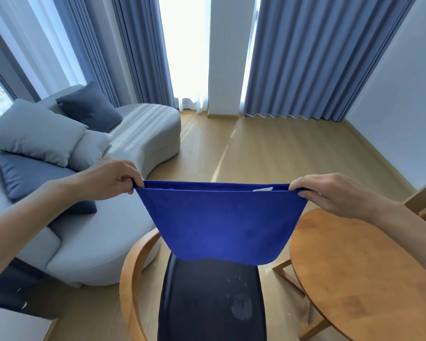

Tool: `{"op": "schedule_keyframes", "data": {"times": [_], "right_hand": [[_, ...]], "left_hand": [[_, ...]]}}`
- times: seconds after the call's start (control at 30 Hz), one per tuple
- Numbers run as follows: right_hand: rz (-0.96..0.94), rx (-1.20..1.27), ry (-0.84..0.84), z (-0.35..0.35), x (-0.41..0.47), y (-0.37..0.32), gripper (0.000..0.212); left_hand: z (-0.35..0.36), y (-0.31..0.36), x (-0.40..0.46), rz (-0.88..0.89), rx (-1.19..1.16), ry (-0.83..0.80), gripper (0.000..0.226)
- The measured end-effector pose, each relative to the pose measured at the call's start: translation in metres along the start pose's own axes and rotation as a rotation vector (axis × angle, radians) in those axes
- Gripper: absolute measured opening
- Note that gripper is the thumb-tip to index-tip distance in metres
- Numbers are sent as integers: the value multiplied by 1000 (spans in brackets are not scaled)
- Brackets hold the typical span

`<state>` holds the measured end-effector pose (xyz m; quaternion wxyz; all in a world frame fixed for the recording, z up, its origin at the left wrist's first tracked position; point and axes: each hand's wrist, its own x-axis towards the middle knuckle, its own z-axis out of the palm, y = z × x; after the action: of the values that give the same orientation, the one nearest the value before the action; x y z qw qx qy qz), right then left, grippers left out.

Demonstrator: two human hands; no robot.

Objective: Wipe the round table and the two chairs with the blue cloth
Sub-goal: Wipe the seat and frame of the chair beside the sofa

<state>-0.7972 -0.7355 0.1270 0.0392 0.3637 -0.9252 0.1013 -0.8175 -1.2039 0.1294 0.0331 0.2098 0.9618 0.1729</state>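
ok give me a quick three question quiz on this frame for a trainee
1. True or false: the blue cloth lies flat on the round table.
2. What holds the cloth's top corners?
3. Which shows a pale smudge? A) chair seat B) sofa C) curtain

Key: 1. False, it hangs in the air. 2. The left hand and right hand, one corner each. 3. A.

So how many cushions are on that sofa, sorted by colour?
Dark blue cushions: 2, one at the back and one at the front
Light grey cushions: 2, a large one and a smaller one beside it
Total: 4
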Motion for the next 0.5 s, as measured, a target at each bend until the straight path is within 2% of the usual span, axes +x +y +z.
{"op": "schedule_keyframes", "data": {"times": [0.1,0.23,0.3,0.37,0.5], "right_hand": [[22,12,32,0,1,4,18],[90,51,71,2,3,11,18],[122,80,96,3,4,15,18],[147,95,112,4,4,18,18],[158,119,89,8,5,17,17]], "left_hand": [[1,4,-3,21,12,-30,31],[3,8,-6,41,-33,-2,36],[6,10,-9,88,-23,16,31],[11,11,-12,150,5,56,22],[19,7,-7,189,71,186,34]]}}
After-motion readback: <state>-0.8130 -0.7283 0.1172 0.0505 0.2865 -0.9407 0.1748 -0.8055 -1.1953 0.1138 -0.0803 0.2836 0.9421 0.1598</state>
